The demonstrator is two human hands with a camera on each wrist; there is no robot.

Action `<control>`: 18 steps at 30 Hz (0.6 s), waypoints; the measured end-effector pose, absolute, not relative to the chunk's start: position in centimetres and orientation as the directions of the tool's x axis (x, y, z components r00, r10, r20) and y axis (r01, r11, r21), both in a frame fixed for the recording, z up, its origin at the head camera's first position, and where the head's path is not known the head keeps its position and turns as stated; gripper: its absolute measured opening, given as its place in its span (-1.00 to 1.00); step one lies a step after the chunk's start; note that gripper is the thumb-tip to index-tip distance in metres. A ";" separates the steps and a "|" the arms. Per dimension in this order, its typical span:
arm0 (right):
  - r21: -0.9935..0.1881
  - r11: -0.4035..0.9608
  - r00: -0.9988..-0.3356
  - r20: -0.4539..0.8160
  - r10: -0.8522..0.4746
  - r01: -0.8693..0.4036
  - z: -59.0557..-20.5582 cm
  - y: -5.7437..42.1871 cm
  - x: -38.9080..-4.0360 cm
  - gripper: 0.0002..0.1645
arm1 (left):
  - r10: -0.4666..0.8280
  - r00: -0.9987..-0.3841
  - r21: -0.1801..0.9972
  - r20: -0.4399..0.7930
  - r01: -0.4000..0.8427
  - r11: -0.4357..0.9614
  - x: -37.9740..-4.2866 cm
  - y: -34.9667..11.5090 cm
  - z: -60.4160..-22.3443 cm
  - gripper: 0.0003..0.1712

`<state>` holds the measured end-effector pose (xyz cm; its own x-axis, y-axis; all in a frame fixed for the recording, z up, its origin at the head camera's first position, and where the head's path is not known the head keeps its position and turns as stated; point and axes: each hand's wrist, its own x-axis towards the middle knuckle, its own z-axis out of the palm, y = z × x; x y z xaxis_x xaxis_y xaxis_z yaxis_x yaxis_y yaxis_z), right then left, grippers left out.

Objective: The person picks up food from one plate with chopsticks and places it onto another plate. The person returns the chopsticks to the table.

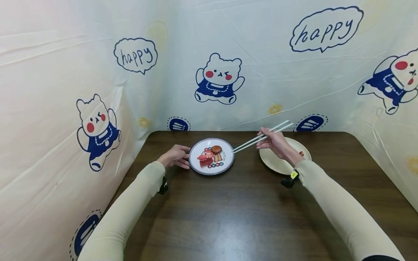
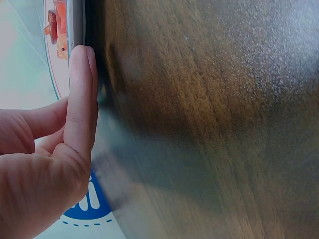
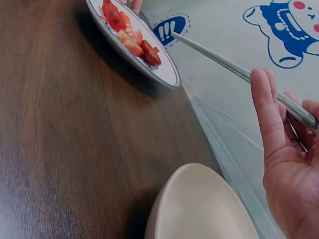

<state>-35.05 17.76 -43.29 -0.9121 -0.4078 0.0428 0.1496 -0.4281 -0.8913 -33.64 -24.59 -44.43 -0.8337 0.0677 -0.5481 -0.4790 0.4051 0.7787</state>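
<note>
My left hand [image 1: 177, 156] rests at the left rim of a white plate [image 1: 197, 146], its fingers straight and touching the edge in the left wrist view. On that plate lie red and brown food pieces [image 1: 206, 161], among them a round brown slice [image 1: 216, 149]. My right hand [image 1: 275, 144] holds a pair of pale chopsticks [image 1: 251, 141]. Their tips point left, by the plate's right rim in the head view, with nothing between them. Under the right hand stands a cream dish [image 1: 272, 165], partly covered by it. A small reddish piece [image 1: 301, 153] shows in this dish.
Both dishes stand toward the far edge of a dark wooden table [image 1: 215, 206]. Behind and beside it hangs a pale curtain [image 1: 261, 69] with printed bears. A dark wrist device [image 1: 289, 181] sits at the right cuff and another [image 1: 164, 185] at the left.
</note>
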 end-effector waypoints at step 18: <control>-0.890 -0.428 -0.914 0.035 -0.404 0.155 -43.2 21.3 -34.3 -0.65 | 0.069 -0.835 0.779 -0.546 -0.476 0.408 -33.5 -24.5 -44.3 -0.42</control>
<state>-34.32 21.30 -43.15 -0.9142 -0.4037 0.0347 0.1551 -0.4279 -0.8904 -33.52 -24.50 -44.26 -0.8347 0.0694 -0.5463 -0.4761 0.4077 0.7792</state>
